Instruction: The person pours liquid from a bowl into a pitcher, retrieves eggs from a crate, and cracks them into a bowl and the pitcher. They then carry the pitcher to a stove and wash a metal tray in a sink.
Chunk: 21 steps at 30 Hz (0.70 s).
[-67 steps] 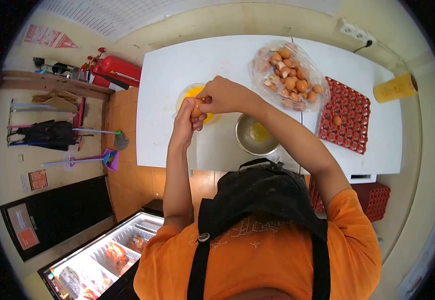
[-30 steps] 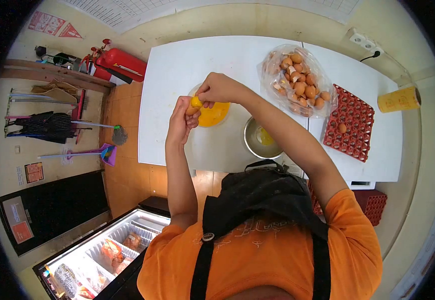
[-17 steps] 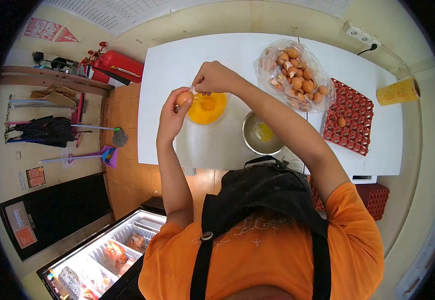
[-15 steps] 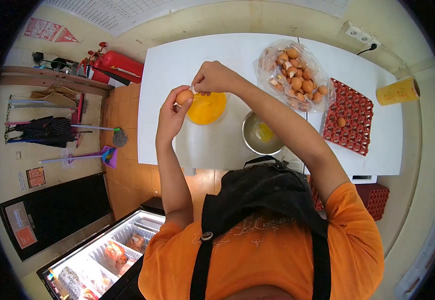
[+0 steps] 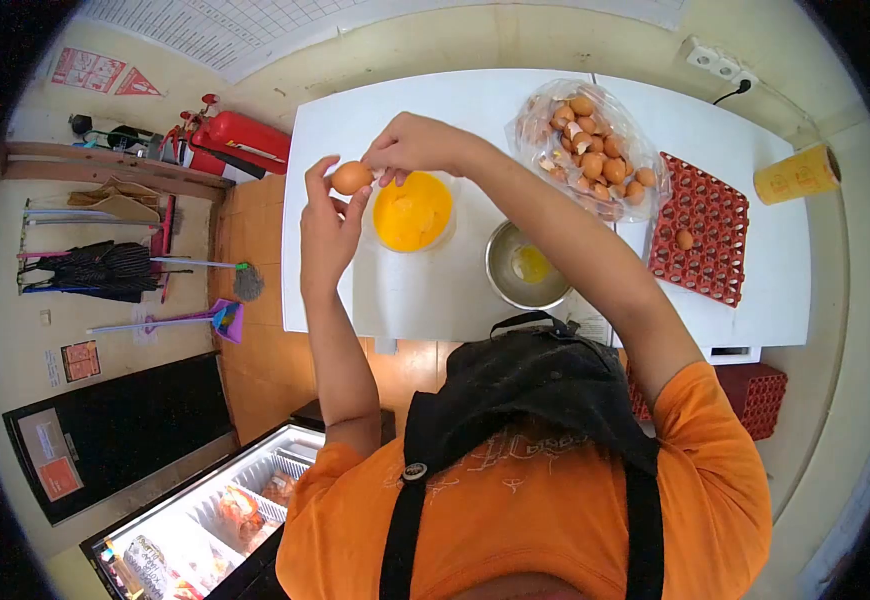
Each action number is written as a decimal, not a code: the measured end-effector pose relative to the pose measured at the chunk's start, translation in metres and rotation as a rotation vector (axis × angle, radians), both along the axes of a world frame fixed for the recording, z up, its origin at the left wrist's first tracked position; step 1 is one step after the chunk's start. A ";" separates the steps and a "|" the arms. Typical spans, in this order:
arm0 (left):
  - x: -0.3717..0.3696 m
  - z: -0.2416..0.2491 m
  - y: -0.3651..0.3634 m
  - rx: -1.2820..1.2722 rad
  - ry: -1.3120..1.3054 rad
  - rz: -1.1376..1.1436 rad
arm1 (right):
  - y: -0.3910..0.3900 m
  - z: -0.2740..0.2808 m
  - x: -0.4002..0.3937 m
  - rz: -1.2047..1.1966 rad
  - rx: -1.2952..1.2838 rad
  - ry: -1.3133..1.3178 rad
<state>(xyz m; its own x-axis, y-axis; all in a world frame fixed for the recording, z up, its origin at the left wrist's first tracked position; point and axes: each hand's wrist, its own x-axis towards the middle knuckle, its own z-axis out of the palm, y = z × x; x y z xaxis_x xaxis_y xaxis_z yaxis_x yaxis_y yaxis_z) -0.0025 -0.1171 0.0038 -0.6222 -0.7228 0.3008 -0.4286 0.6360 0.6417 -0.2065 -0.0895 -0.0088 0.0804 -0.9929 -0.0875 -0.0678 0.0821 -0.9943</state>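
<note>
My left hand (image 5: 329, 222) is raised over the left side of the table, its thumb and fingers closed around a brown eggshell (image 5: 351, 178). Right against the shell's right end, my right hand (image 5: 410, 146) pinches a whitish bit of eggshell (image 5: 377, 174); the fingertips partly hide it. Just below and to the right of both hands stands a clear bowl of yellow egg yolks (image 5: 412, 212). A steel bowl (image 5: 495, 268) with a little yellowish liquid in it sits nearer my body, under my right forearm.
A clear plastic bag (image 5: 527, 135) full of brown eggshells lies at the back of the white table (image 5: 395, 100). To its right is a red egg tray (image 5: 723, 225) carrying one brown egg (image 5: 684, 239). A yellow roll (image 5: 797, 178) is at the far right.
Both hands have shifted slightly left with the eggshell, away from over the yolk bowl. My left index finger has lifted off the shell's top. The camera view has turned a little.
</note>
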 end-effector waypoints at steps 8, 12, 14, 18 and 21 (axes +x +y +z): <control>-0.016 -0.039 0.041 0.089 -0.019 0.164 | 0.051 -0.034 0.020 -0.318 -0.010 0.168; -0.044 -0.047 0.066 0.157 0.108 0.071 | 0.097 -0.042 -0.002 -0.456 -0.062 0.134; -0.062 -0.055 0.077 0.141 0.129 -0.017 | 0.121 -0.041 -0.019 -0.479 -0.085 0.094; -0.091 -0.050 0.107 0.197 0.146 -0.136 | 0.180 -0.044 -0.071 -0.727 -0.058 0.343; -0.082 -0.046 0.115 0.053 0.275 -0.229 | 0.208 -0.050 -0.117 -0.823 0.062 0.712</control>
<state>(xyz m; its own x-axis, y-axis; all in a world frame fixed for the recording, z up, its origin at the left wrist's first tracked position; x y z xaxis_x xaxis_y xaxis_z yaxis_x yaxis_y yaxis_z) -0.0840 -0.0022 -0.0423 -0.6706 -0.5932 0.4455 -0.0856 0.6584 0.7478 -0.3234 0.1182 -0.0587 -0.6961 -0.7112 0.0977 -0.5277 0.4146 -0.7414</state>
